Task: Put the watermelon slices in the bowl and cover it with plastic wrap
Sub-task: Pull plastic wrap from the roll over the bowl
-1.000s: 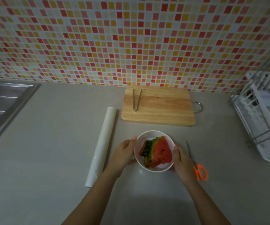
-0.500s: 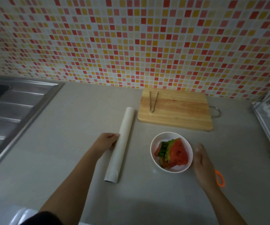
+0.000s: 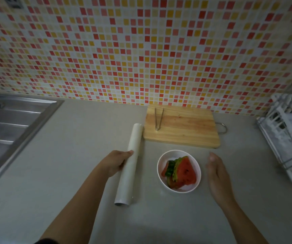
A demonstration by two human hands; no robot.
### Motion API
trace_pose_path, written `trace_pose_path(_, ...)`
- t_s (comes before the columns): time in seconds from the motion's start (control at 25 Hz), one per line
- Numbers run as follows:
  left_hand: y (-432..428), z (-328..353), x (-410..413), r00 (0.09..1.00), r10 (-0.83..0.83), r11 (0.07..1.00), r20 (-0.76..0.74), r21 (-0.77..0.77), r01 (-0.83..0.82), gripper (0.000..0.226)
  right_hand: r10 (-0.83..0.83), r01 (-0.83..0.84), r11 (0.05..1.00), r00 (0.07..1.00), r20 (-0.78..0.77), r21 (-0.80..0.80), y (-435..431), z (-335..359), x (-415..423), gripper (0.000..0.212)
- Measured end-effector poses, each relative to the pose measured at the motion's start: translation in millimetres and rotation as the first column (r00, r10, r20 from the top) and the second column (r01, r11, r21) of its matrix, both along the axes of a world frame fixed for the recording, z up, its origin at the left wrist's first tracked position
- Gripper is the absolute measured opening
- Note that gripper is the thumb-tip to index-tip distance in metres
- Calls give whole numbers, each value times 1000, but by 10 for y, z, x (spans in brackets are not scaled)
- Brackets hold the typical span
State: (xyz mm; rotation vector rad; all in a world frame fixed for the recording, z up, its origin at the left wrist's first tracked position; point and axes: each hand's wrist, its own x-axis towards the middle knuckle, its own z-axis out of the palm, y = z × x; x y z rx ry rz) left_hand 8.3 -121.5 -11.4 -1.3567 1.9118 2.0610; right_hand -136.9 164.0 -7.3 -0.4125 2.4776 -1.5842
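A white bowl [image 3: 161, 166] sits on the grey counter with watermelon slices [image 3: 183, 172] stacked inside, red flesh up and green rind to the left. Left of the bowl lies a long white roll of plastic wrap [image 3: 128, 171], running from the cutting board's corner toward me. My left hand [image 3: 116, 162] curls around the roll's middle from the left side. My right hand [image 3: 217, 173] hovers just right of the bowl, fingers straight and together, touching nothing.
A wooden cutting board [image 3: 182, 128] with metal tongs [image 3: 158, 118] lies behind the bowl against the tiled wall. A steel sink [image 3: 10, 131] is at the left, a white dish rack [image 3: 289, 134] at the right. My right hand hides the scissors.
Both hands left the bowl. My left hand moved left to the plastic wrap roll and closed around it; my right hand drew back to the bowl's right side.
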Motion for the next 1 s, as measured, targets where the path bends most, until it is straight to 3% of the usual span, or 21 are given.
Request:
trace_pose_path(0.08,102,179,-83,991,54,997,-120,65,-47,30,32,-32,998,999,9,-58,-117,189,-59,29)
trace_pose_path(0.2,342,616,-379,940,90,995,-328,-7,-97,19,152,-156,982,988,-39,-107,-448,661,-214,18)
trace_pose_path(0.36,785,1148,-696,855,-21,989,-518,-134,-57,22,181,-203,949,977,-109,-241,-897,1406,-483,26)
trace_pose_path(0.48,1065,1235,-716,829,-83,958,-553,-272,-85,22,104,-114,908,993,-48,-402,-1022,1784,-600,25)
trace_pose_path(0.76,1268,1257,-698,821,-206,885,-532,-459,-75,23,37,-18,801,999,21,-598,-910,2045,-594,10)
trace_pose_path(1.0,1308,1243,-723,820,-207,887,-533,-456,-72,24,2,18,763,1000,30,-646,-818,2094,-561,11)
